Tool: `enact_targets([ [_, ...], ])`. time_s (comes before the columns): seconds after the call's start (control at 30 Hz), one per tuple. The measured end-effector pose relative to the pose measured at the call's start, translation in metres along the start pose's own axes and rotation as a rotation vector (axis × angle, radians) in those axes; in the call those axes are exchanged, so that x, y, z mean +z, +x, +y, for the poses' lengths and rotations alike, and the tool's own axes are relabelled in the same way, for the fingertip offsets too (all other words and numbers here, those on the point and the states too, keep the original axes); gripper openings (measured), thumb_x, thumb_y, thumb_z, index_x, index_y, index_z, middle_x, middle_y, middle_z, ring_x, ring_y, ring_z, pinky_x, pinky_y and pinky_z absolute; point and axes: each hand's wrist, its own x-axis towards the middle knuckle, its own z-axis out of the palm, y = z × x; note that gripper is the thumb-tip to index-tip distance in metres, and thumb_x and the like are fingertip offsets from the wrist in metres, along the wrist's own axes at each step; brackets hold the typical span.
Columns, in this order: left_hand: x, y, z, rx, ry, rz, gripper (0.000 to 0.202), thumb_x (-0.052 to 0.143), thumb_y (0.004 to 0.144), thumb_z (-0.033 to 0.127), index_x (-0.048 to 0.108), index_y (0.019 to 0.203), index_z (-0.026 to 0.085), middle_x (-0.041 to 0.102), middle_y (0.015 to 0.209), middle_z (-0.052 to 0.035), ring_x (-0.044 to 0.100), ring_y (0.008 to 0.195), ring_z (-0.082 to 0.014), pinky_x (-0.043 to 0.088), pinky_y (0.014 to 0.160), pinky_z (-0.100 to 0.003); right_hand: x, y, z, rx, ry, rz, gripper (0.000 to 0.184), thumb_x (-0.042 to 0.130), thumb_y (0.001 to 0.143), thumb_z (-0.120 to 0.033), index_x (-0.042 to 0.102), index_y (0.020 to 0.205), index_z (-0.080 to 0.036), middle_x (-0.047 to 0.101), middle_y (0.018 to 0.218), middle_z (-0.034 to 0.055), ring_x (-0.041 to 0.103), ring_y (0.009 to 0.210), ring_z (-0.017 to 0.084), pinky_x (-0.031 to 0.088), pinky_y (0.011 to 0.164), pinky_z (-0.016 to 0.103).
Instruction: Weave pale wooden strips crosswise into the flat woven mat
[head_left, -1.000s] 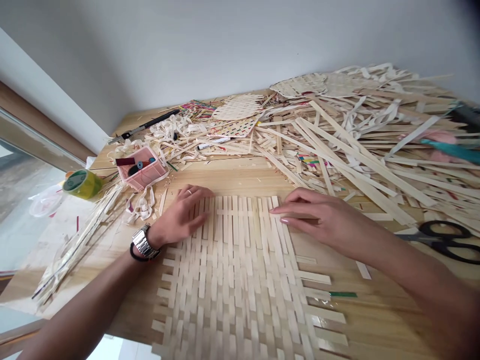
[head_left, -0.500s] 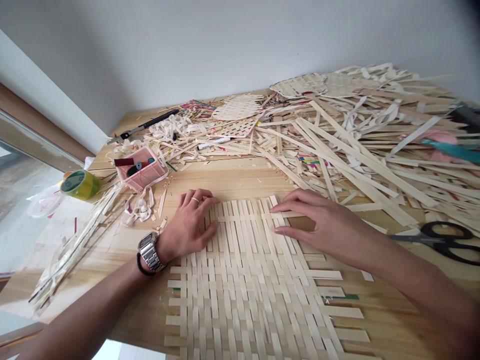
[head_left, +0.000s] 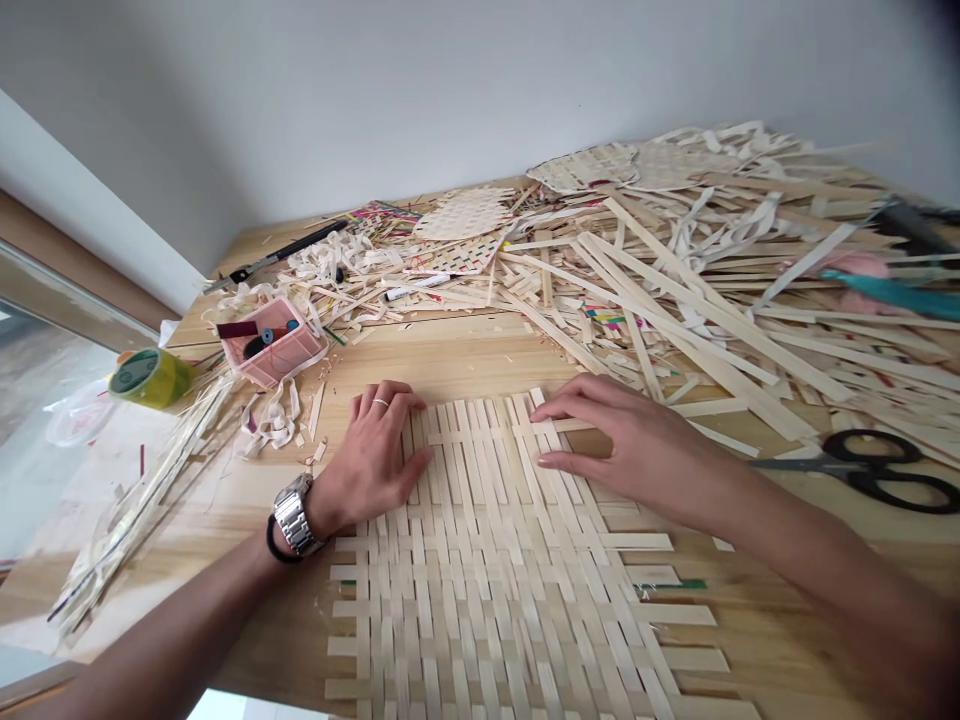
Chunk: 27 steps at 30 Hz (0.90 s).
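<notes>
A pale woven mat of flat bamboo strips lies on the wooden table right in front of me. My left hand, with a metal watch and a ring, lies flat on the mat's far left corner, fingers stretched out. At the far right corner, my right hand rests with its fingers extended, the fingertips touching the end of the top cross strip. Neither hand grips anything.
A heap of loose bamboo strips covers the far right of the table. Black scissors lie at the right. A pink tray, a yellow tape roll, a marker and small woven pieces sit further back.
The mat has shifted slightly to the right and its strips have been pushed closer together at the top. Both hands stayed flat on its far corners.
</notes>
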Motion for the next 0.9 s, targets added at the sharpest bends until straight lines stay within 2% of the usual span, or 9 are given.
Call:
enact_targets([
  [0.17, -0.001, 0.001, -0.008, -0.031, -0.098, 0.01, 0.036, 0.069, 0.096, 0.028, 0.054, 0.127, 0.02, 0.054, 0.134, -0.0147, 0.051, 0.125, -0.0346, 0.038, 0.115, -0.063, -0.001, 0.001, -0.002, 0.001, 0.0, -0.006, 0.026, 0.083, 0.091, -0.041, 0.077, 0.113, -0.029, 0.072, 0.116, 0.007, 0.072, 0.109, 0.031, 0.058, 0.097, 0.051],
  [0.33, -0.002, 0.001, -0.015, -0.015, -0.218, 0.049, 0.037, 0.075, 0.095, 0.028, 0.055, 0.126, 0.023, 0.06, 0.13, -0.0125, 0.052, 0.127, -0.0324, 0.042, 0.115, -0.057, -0.002, 0.002, -0.002, -0.005, -0.006, -0.011, 0.025, 0.08, 0.092, -0.045, 0.077, 0.113, -0.03, 0.073, 0.116, 0.0071, 0.073, 0.108, 0.03, 0.059, 0.097, 0.05],
  [0.5, -0.005, 0.001, -0.019, -0.029, -0.333, 0.054, 0.037, 0.078, 0.094, 0.03, 0.058, 0.124, 0.023, 0.066, 0.123, -0.011, 0.06, 0.121, -0.0287, 0.047, 0.112, -0.052, 0.0, 0.001, 0.002, -0.023, -0.001, 0.007, 0.026, 0.079, 0.093, -0.046, 0.077, 0.113, -0.03, 0.073, 0.116, 0.0076, 0.073, 0.107, 0.031, 0.06, 0.096, 0.051],
  [0.6, -0.007, 0.002, -0.021, -0.043, -0.466, 0.05, 0.034, 0.077, 0.094, 0.028, 0.06, 0.123, 0.023, 0.066, 0.122, -0.0107, 0.064, 0.117, -0.0253, 0.053, 0.106, -0.045, -0.001, 0.001, 0.002, -0.02, 0.016, -0.005, 0.026, 0.079, 0.093, -0.045, 0.076, 0.114, -0.03, 0.073, 0.116, 0.0078, 0.073, 0.108, 0.031, 0.06, 0.097, 0.051],
  [0.73, -0.009, 0.005, -0.022, -0.075, -0.65, 0.047, 0.029, 0.078, 0.094, 0.03, 0.059, 0.114, 0.022, 0.063, 0.113, -0.0065, 0.066, 0.102, -0.0191, 0.057, 0.087, -0.034, -0.002, 0.002, 0.002, -0.003, 0.041, -0.023, 0.026, 0.08, 0.092, -0.044, 0.077, 0.114, -0.03, 0.071, 0.118, 0.0076, 0.072, 0.109, 0.031, 0.059, 0.099, 0.052],
  [0.8, -0.01, 0.006, -0.021, -0.076, -0.712, 0.032, 0.029, 0.078, 0.094, 0.03, 0.057, 0.113, 0.022, 0.062, 0.109, -0.0048, 0.066, 0.096, -0.0173, 0.057, 0.082, -0.032, -0.003, 0.002, 0.002, -0.003, 0.051, -0.027, 0.025, 0.078, 0.093, -0.045, 0.077, 0.114, -0.03, 0.071, 0.117, 0.0079, 0.072, 0.108, 0.03, 0.058, 0.099, 0.052],
  [0.9, -0.011, 0.006, -0.019, -0.06, -0.702, -0.006, 0.028, 0.075, 0.097, 0.029, 0.057, 0.118, 0.022, 0.066, 0.108, -0.006, 0.068, 0.098, -0.0186, 0.057, 0.085, -0.035, -0.006, 0.002, 0.001, -0.025, 0.063, -0.035, 0.023, 0.066, 0.1, -0.043, 0.076, 0.116, -0.029, 0.071, 0.117, 0.0091, 0.072, 0.107, 0.029, 0.059, 0.097, 0.051],
])
